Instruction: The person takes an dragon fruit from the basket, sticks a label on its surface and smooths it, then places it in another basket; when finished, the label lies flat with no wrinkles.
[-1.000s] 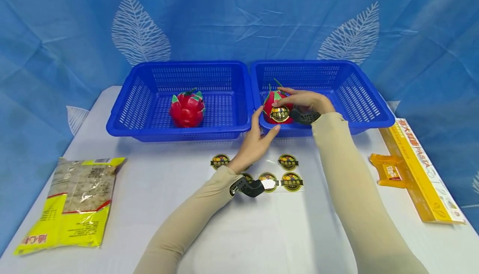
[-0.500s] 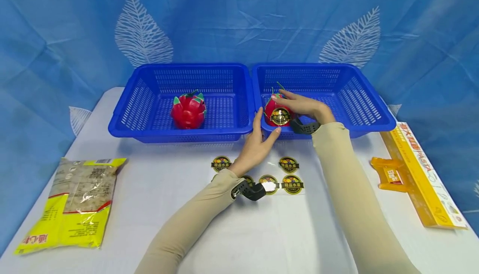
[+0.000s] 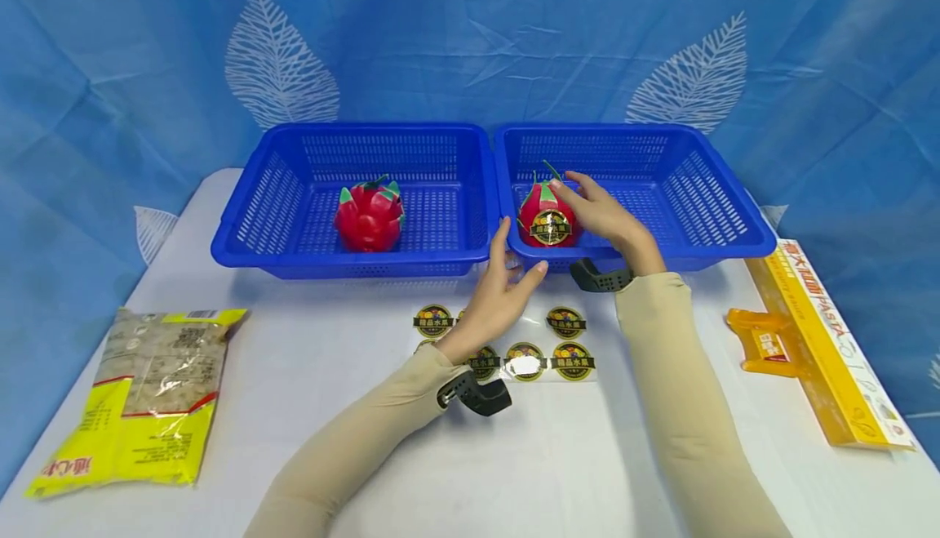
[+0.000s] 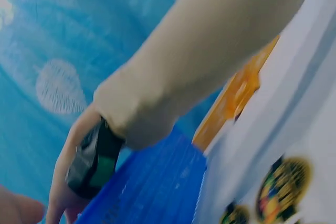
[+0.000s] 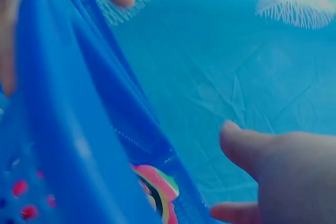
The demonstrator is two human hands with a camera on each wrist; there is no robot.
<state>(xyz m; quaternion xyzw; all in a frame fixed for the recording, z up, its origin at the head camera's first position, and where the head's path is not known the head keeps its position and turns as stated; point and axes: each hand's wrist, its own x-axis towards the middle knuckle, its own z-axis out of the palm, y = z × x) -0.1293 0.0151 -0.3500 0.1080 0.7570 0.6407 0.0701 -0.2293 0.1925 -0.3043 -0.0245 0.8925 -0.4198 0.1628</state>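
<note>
In the head view a red dragon fruit (image 3: 545,205) with green tips and a round gold-and-black sticker (image 3: 551,228) on its front sits at the left end of the right blue basket (image 3: 639,253). My right hand (image 3: 605,215) hangs over that basket, just right of the fruit, fingers extended and holding nothing. My left hand (image 3: 494,301) is at the front where the two baskets meet, fingers spread; whether a fingertip touches the rim I cannot tell. The right wrist view shows part of the fruit (image 5: 170,187) inside the basket, with the right hand (image 5: 289,174) beside it.
Another dragon fruit (image 3: 369,218) lies in the left blue basket (image 3: 352,260). A sheet with several round stickers (image 3: 573,360) lies partly under my left hand. A yellow bag (image 3: 150,407) is at the left; a pasta box (image 3: 837,350) and an orange packet (image 3: 764,344) are at the right.
My right hand has come off the stickered fruit and moved slightly right, its fingers lifting away. My left hand has shifted a little down and left.
</note>
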